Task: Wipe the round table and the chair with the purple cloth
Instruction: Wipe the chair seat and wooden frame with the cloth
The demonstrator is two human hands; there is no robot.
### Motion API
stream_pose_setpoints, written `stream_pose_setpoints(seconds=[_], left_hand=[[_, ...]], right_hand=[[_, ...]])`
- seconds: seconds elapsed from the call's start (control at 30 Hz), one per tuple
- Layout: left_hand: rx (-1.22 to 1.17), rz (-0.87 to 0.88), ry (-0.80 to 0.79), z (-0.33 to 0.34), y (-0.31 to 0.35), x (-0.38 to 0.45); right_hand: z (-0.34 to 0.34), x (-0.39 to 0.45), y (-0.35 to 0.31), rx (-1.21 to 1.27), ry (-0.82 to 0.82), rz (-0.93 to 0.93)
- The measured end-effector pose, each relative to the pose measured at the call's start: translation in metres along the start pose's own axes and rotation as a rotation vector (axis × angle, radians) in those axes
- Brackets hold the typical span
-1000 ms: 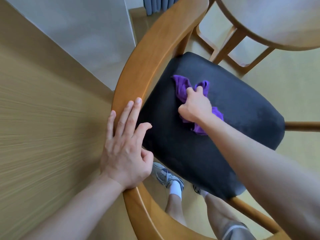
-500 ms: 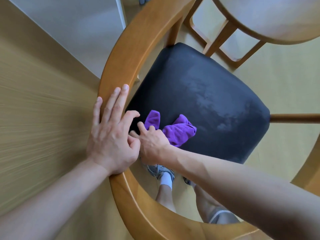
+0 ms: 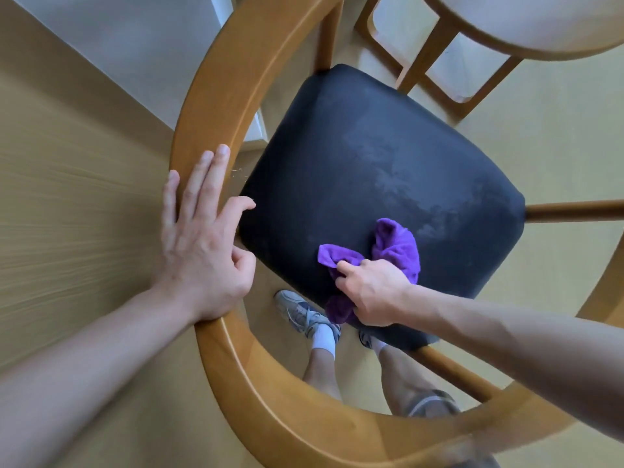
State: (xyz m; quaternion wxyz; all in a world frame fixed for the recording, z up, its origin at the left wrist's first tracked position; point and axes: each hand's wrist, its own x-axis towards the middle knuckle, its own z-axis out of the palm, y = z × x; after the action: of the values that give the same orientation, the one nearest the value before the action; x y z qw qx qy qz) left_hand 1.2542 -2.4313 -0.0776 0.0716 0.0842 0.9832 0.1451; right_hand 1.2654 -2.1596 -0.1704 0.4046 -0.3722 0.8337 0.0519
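I look straight down on a wooden chair with a curved backrest rail (image 3: 216,82) and a black padded seat (image 3: 381,184). My right hand (image 3: 371,292) grips the bunched purple cloth (image 3: 395,244) against the near edge of the seat. My left hand (image 3: 199,238) rests flat on the backrest rail at the left, fingers mostly straight, thumb and forefinger reaching over the rail's inner edge. The round table (image 3: 526,25) shows at the top right, pale top with a wooden rim.
The table's wooden leg frame (image 3: 435,62) stands just beyond the seat. A chair armrest bar (image 3: 574,211) juts in from the right. My legs and grey shoes (image 3: 304,315) stand on the floor behind the seat. A light wall panel (image 3: 67,197) is close on the left.
My right hand has dragged the cloth from the seat's back left corner to the right along its near edge. One second ago it was out at the seat's far middle. My left hand stays on the rail.
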Motion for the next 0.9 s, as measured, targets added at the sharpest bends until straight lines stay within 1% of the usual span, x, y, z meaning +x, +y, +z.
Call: stream_pose_setpoints(seconds=[0.03,0.13,0.2,0.27,0.33,0.43,0.5,0.57,0.63,0.7,0.77,0.83,0.9], left_hand=[[0.016,0.016,-0.007,0.0,0.002,0.001],[0.04,0.041,0.005,-0.002,0.004,0.008],[0.047,0.038,0.03,-0.004,-0.001,0.016],[0.07,0.078,0.032,-0.007,-0.006,0.025],[0.102,0.172,-0.009,-0.011,-0.012,0.037],[0.155,0.365,-0.132,-0.024,-0.023,0.068],[0.243,0.495,-0.204,-0.033,-0.031,0.09],[0.338,0.616,-0.266,-0.039,-0.034,0.109],[0.392,0.714,-0.305,-0.042,-0.031,0.128],[0.411,0.769,-0.308,-0.044,-0.025,0.15],[0.392,0.779,-0.287,-0.044,-0.019,0.173],[0.362,0.736,-0.245,-0.043,-0.015,0.192],[0.303,0.676,-0.198,-0.042,-0.012,0.205]], right_hand=[[-0.011,0.004,0.005,0.04,0.075,0.027],[-0.049,0.028,0.009,0.213,0.375,0.104],[-0.065,0.051,0.001,0.336,0.503,0.163],[-0.066,0.068,-0.011,0.431,0.496,0.229],[-0.049,0.072,-0.023,0.421,0.423,0.255],[-0.01,0.047,-0.023,0.256,0.298,0.146],[0.008,0.025,-0.011,0.202,0.188,0.1],[0.012,0.011,0.006,0.27,0.097,0.132],[0.005,0.006,0.024,0.462,0.07,0.238],[-0.008,0.008,0.046,0.696,0.14,0.371],[-0.03,0.013,0.068,0.88,0.305,0.463],[-0.057,0.026,0.091,0.953,0.479,0.48],[-0.089,0.047,0.111,0.957,0.607,0.445]])
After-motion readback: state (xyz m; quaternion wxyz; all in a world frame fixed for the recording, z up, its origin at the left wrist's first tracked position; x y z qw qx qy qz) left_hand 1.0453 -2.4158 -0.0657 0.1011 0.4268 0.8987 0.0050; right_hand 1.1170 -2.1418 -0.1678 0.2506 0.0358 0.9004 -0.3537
